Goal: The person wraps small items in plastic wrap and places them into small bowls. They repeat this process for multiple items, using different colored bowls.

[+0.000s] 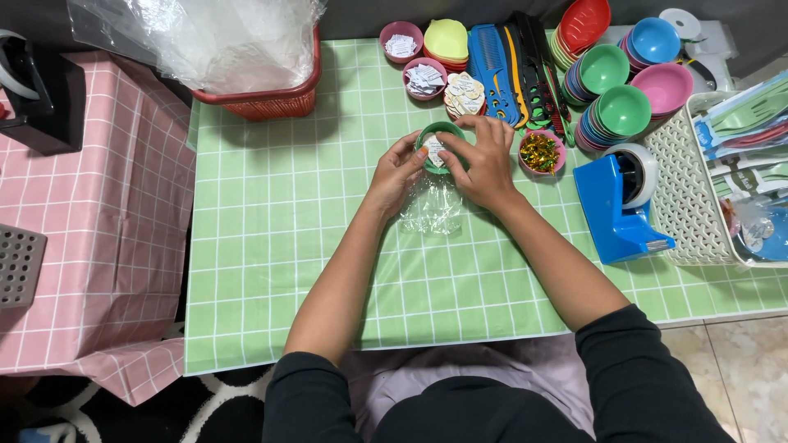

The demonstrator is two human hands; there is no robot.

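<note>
In the head view, both hands meet at the upper middle of the frame over a green checked tablecloth (271,246). Between them sits a small green bowl (430,134), upright with its mouth facing up, a slip of white paper (434,151) lying inside. The bowl is round, so it has no long axis to speak of. The left hand (396,171) cups the bowl's left rim with curled fingers; the right hand (484,160) arches over its right and far rim, fingers closed against it. Both hands grip the bowl.

Just below the bowl, toward the person, a piece of clear plastic wrap (432,209) lies crumpled on the cloth, its longer side running toward the lower edge of the frame.

Just right of the right hand stands a pink bowl of gold foil bits (540,152). A blue tape dispenser (617,201) sits further right. Above the hands lie combs (513,70), stacked coloured bowls (624,111) and two pink bowls of paper slips (424,78). A red basket (271,98) holding plastic sheeting stands at upper left.
</note>
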